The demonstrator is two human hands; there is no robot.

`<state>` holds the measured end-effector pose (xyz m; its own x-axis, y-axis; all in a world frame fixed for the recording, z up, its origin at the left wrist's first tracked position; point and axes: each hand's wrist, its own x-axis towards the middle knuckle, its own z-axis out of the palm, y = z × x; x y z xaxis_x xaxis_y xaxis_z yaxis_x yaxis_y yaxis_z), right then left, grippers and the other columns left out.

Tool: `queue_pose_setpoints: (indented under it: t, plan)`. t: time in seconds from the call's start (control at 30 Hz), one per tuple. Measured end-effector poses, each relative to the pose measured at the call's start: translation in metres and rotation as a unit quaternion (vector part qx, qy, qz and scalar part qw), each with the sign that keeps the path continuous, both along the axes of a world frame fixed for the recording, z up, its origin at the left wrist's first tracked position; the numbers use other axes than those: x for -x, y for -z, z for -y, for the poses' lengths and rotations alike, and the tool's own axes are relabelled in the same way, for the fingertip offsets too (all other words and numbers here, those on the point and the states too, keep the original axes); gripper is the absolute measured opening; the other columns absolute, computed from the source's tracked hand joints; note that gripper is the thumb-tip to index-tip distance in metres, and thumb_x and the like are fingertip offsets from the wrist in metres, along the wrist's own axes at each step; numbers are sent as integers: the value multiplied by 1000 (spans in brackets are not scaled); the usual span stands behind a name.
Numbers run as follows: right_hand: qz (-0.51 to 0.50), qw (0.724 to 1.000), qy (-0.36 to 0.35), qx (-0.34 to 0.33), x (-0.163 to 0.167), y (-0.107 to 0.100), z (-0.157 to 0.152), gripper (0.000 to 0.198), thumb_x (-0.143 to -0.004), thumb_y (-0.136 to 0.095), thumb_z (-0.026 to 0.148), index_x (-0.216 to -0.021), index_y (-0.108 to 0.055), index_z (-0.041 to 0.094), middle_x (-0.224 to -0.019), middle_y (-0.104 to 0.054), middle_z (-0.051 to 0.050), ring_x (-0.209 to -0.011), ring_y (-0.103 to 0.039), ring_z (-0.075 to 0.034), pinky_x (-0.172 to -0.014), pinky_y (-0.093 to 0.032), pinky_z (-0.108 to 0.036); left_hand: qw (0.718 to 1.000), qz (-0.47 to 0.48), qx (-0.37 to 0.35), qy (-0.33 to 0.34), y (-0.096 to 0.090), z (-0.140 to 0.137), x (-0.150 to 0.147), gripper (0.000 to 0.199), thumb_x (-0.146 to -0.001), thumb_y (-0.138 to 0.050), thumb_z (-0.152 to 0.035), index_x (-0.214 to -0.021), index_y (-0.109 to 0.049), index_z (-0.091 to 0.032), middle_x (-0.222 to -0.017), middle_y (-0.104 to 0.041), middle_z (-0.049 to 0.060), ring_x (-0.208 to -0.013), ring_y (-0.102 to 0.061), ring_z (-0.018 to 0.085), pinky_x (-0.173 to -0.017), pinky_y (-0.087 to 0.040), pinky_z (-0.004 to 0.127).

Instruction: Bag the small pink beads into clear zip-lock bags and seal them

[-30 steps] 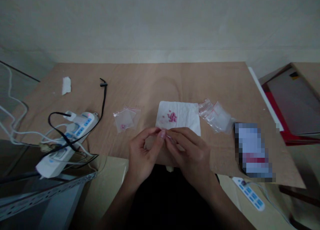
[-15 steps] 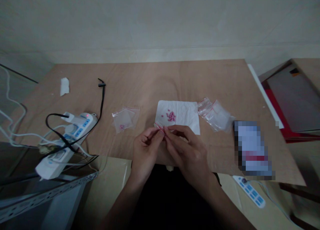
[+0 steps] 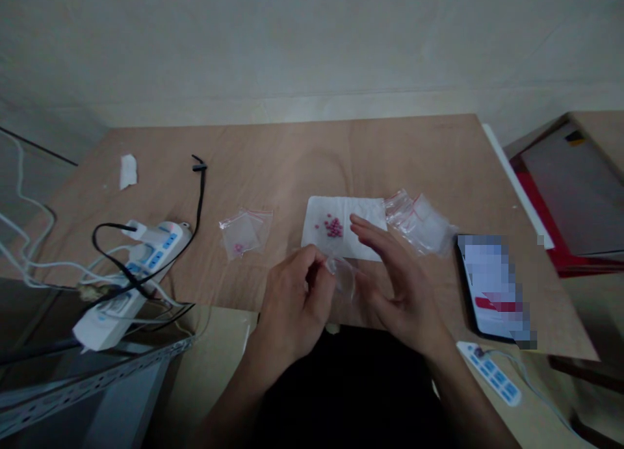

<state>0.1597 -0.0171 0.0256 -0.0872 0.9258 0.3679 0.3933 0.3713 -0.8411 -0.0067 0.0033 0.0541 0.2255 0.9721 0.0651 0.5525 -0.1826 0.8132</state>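
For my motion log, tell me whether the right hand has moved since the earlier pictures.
Yes: against the white sheet, the right hand has shifted rightward and forward, now overlapping the sheet's lower right part in the view.

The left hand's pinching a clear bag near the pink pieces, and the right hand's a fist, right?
The right hand isn't a fist: the head view shows its fingers open. The left hand does pinch a clear bag near the pink pieces.
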Motion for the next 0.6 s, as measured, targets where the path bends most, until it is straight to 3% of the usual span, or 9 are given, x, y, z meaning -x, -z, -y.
queue_pose_setpoints:
  t: [0.07, 0.13, 0.23, 0.4, 0.53, 0.6]
  plan:
    - [-49, 992, -109, 50, -5, 3, 1, 69, -84, -69, 28, -146, -39, 32, -152, -45, -7, -139, -43, -26, -112, -40, -51, 999, 20, 20, 24, -1, 1, -2, 22, -87, -42, -22, -67, -50, -22, -59, -55, -4, -53, -52, 12, -51, -36, 25]
    - [-87, 979, -167, 73, -8, 7, 0, 84, -73, -81, 36, -146, -40, 34, -145, -52, -7, -133, -51, -26, -110, -43, -48, 998, 34, 19, 39, -1, 1, -5, 21, -89, -41, -22, -70, -50, -22, -62, -56, -3, -57, -53, 12, -53, -37, 26]
    - [-151, 973, -157, 73, -6, 12, -2, 78, -65, -86, 39, -135, -53, 33, -124, -66, -6, -115, -63, -24, -99, -52, -41, 998, 32, 24, 53, -3, 2, -6, 22, -90, -42, -23, -69, -50, -22, -62, -55, -3, -57, -53, 12, -54, -36, 26]
    - [-206, 967, -128, 84, -3, 17, -3, 57, -66, -86, 36, -118, -64, 29, -106, -69, -4, -98, -67, -19, -84, -56, -32, 996, 28, 60, 56, -8, 2, -1, 26, -90, -45, -30, -67, -54, -21, -61, -58, -2, -56, -53, 13, -53, -35, 27]
    - [-142, 983, -101, 55, -11, 4, -12, 44, -72, -82, 37, -111, -65, 25, -97, -69, -3, -89, -67, -18, -78, -55, -31, 985, 157, 40, -61, -1, -5, -5, 29, -87, -50, -29, -59, -50, -21, -55, -47, -3, -54, -46, 12, -53, -34, 26]
    - [-38, 993, -106, 27, -16, -12, -24, 43, -74, -80, 37, -111, -64, 23, -95, -69, -3, -87, -66, -17, -77, -54, -30, 941, 300, 88, -133, 7, -12, -12, 26, -86, -49, -30, -64, -56, -20, -63, -54, -1, -64, -53, 14, -61, -41, 26]
